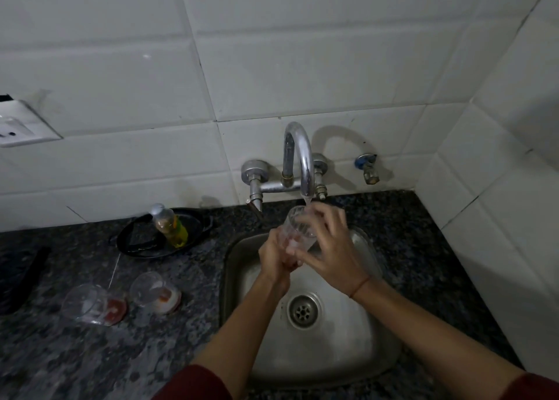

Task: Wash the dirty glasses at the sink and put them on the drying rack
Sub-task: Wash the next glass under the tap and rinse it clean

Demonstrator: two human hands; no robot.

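Note:
A clear glass (298, 230) is held tilted over the steel sink (372, 348), its mouth just under the tap spout (305, 170), where water runs. My left hand (276, 256) grips the glass's lower part. My right hand (328, 244) wraps round its upper part, fingers over the rim. Two more clear glasses stand on the dark granite counter to the left: one (86, 303) with red residue at its base, the other (152, 291) with white and orange residue.
A black tray (139, 242) at the back of the counter carries a bottle of yellow liquid (171, 226). A dark object (24, 278) lies at the far left. The sink drain (304, 310) is uncovered. White tiled walls close the back and right; a small valve (369, 168) sticks out.

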